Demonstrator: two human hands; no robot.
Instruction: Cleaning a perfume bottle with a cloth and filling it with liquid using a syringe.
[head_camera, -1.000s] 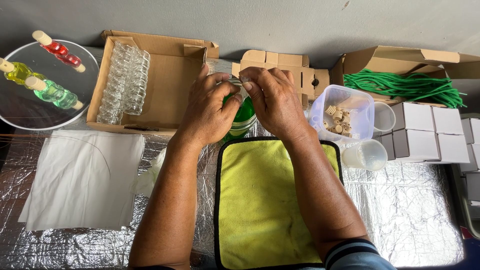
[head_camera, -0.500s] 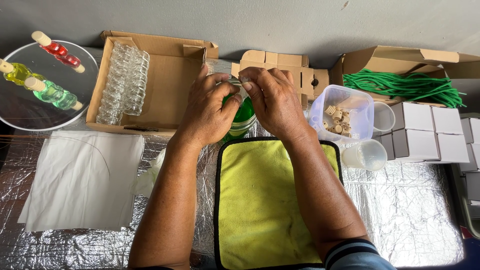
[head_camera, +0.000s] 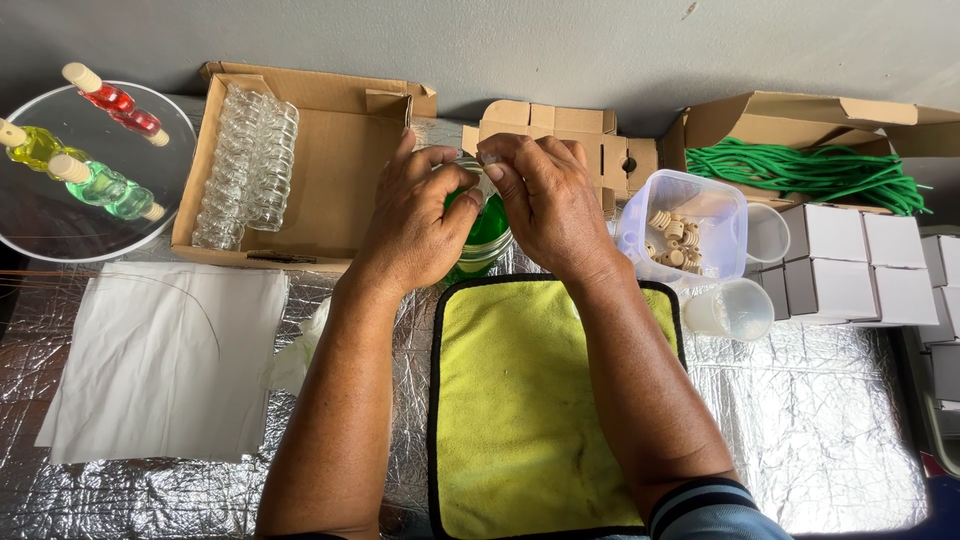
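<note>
My left hand (head_camera: 415, 225) and my right hand (head_camera: 545, 200) meet above a glass jar of green liquid (head_camera: 487, 235). Between their fingertips they pinch a small clear glass bottle (head_camera: 468, 168), mostly hidden by the fingers. The jar stands at the far edge of a yellow cloth with a black border (head_camera: 530, 400) on the foil-covered table (head_camera: 830, 420).
A cardboard box (head_camera: 340, 160) holds rows of empty small glass bottles (head_camera: 245, 165). A round mirror tray (head_camera: 40, 225) carries filled red, yellow and green bottles. A plastic tub of corks (head_camera: 680, 225), plastic cups (head_camera: 735, 308), white small boxes (head_camera: 860, 265), green cord (head_camera: 810, 170) and white paper (head_camera: 165, 355) lie around.
</note>
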